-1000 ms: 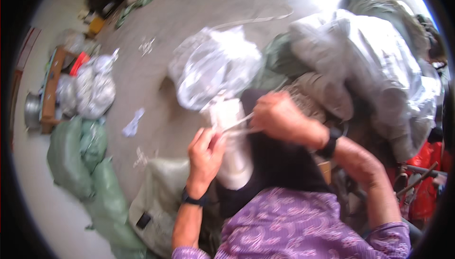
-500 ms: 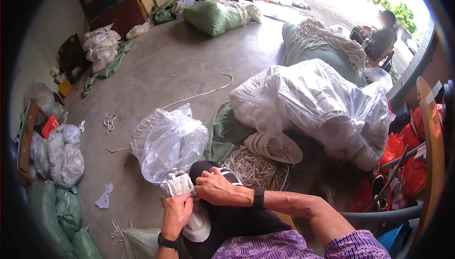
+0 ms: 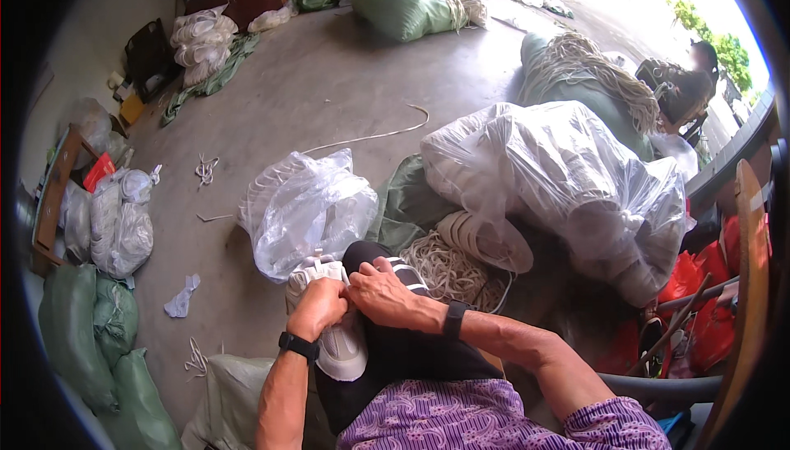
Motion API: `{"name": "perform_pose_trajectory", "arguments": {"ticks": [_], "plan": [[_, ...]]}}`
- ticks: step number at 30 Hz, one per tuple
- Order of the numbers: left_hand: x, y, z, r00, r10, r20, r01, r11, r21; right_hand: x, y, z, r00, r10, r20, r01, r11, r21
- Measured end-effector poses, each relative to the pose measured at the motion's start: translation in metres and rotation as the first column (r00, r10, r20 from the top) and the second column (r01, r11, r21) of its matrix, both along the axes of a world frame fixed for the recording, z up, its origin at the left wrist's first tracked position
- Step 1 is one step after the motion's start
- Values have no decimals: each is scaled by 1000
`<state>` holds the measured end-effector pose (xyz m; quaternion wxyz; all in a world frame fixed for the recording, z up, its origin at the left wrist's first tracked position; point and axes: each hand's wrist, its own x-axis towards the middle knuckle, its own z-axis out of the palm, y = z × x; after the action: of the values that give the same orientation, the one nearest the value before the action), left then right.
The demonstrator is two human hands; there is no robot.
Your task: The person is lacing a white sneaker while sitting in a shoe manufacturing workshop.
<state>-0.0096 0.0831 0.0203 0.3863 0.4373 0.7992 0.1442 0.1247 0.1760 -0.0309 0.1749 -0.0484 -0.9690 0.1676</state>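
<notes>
White shoe (image 3: pixel 341 353): on the lap, against the dark trousers (image 3: pixel 411 365); upper faces up, rounded toe toward the torso, far end pointing away.
Left hand (image 3: pixel 319 308): over the shoe's upper; fingers bent in, tips closed. Whatever is between them is hidden.
Right hand (image 3: pixel 383 295): just right of the shoe, tips meeting the left hand's above the upper; fingers curled closed. Can't tell if a lace is in the pinch.
Step (my read): fine two-handed work at the shoe's lacing area.
Shoe support: only lap and hands as far as I see, so a sideways pull could roll it. Brace with the left palm edge, pull along the shoe's length.
Strand handling: pinch close to the tip so it won't fold; draw evenly, lie it flat, no twist.
Sightline: both hands cover the upper. Part them slightly to check the holes.
Lace pile (image 3: pixel 448 271): right of the shoe, past the right hand; tangled. One strand at a time, else it likely snags.
Clear bag (image 3: pixel 306 210): just beyond the shoe's far end. Loose film could catch a strand; pull clear of it.
</notes>
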Motion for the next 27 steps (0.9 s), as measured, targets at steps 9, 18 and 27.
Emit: {"name": "perform_pose_trajectory", "arguments": {"ticks": [9,18,27], "plan": [[-1,-12,-18,984,-74,-164,114,961,252,1,1,0,999,13,45,-13,1000,-6],[11,-32,-24,953,289,-94,-162,746,646,9,23,12,1000,11,21,-9,997,-76],[9,-41,-12,952,285,107,-293,758,582,-18,13,25,993,89,84,-69,975,-213]]}}
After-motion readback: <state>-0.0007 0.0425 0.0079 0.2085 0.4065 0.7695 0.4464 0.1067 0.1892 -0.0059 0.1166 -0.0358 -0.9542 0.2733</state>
